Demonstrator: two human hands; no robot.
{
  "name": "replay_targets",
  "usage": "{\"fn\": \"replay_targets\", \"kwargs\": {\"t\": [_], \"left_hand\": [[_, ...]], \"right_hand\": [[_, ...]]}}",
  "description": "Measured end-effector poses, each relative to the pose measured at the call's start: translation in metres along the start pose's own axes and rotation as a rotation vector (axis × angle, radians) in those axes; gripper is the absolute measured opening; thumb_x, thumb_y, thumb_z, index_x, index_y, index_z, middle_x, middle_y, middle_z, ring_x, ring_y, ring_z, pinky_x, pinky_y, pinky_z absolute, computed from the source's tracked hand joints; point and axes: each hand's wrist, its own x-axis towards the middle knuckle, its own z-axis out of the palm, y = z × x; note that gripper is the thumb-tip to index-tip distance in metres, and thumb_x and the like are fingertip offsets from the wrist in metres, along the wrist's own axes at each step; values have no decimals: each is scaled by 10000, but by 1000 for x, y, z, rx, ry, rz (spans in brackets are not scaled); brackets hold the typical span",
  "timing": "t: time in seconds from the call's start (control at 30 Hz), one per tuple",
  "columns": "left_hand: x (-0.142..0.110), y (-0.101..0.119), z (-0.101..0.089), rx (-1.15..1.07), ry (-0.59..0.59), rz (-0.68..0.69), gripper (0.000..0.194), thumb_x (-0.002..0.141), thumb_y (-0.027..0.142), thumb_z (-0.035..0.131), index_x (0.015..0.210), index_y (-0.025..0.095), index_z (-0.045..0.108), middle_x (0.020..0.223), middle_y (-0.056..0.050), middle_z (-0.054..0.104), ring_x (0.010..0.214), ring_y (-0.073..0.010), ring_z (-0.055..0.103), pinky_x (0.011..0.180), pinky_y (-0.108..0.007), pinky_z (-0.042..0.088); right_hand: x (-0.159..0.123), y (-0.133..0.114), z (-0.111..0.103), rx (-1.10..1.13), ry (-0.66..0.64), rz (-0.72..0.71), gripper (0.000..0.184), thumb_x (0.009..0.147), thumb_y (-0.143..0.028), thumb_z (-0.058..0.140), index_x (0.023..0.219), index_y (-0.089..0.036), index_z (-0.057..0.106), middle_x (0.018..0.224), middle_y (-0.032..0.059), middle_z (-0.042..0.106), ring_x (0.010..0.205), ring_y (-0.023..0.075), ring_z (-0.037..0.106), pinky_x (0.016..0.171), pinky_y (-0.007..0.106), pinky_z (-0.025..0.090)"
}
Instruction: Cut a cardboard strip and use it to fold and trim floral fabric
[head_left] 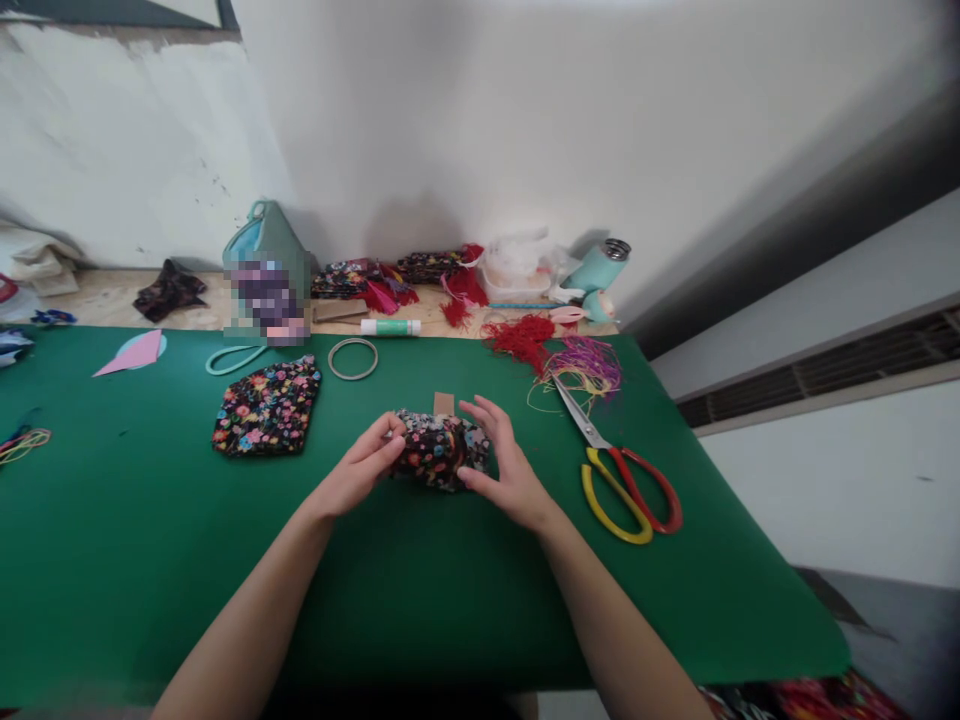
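With left hand (361, 468), pinching flowered cloth (429, 450); with right hand (516, 478), spreading loosely around its other end; possibly risking a slip or crooked fold by gripping one side.

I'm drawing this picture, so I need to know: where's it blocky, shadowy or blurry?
In the head view, blocky squares hide part of the blue-green bag; in the head view, soft shadows fall on the pale wall; in the head view, the green table darkens between the arms and its near edge blurs at lower left.
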Motion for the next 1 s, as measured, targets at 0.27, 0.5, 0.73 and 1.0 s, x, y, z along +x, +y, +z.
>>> {"fn": "replay_targets", "kwargs": {"t": [0.27, 0.5, 0.73, 1.0], "left_hand": [[-5, 11, 3, -395, 125, -72, 200, 802, 400, 541, 829, 219, 461, 839, -19, 582, 795, -181, 593, 735, -353, 493], [4, 10, -14, -244, 163, 2, 478, 863, 532, 314, 1108, 193, 545, 1186, -102, 588, 1237, -252, 448, 961, -415, 388], [-1, 12, -16, -156, 290, 132, 325, 844, 426, 293, 837, 197, 523, 1299, -120, 521, 1125, -294, 537, 880, -500, 436], [-1, -3, 8, -417, 80, -129, 360, 794, 552, 344, 696, 207, 383, 1206, -155, 569, 1038, -315, 584, 719, -440, 496]], "right_hand": [[-3, -12, -1, 454, -326, 214, 936, 621, -339, 786, 1395, -277, 264, 1350, 107, 481, 1201, 250, 507, 1009, 447, 400], [-4, -13, -4, 669, -361, 322, 343, 610, -278, 786, 919, -180, 674, 871, 27, 719, 860, 196, 666, 878, 400, 502], [0, -9, -8, 812, 126, 367, 370, 610, -303, 760, 957, -255, 639, 953, 13, 703, 885, 194, 658, 884, 402, 502], [-15, -8, -14, 669, 32, 401, 594, 565, -505, 651, 1092, -244, 566, 1029, 78, 687, 945, 299, 648, 806, 476, 519]]}}
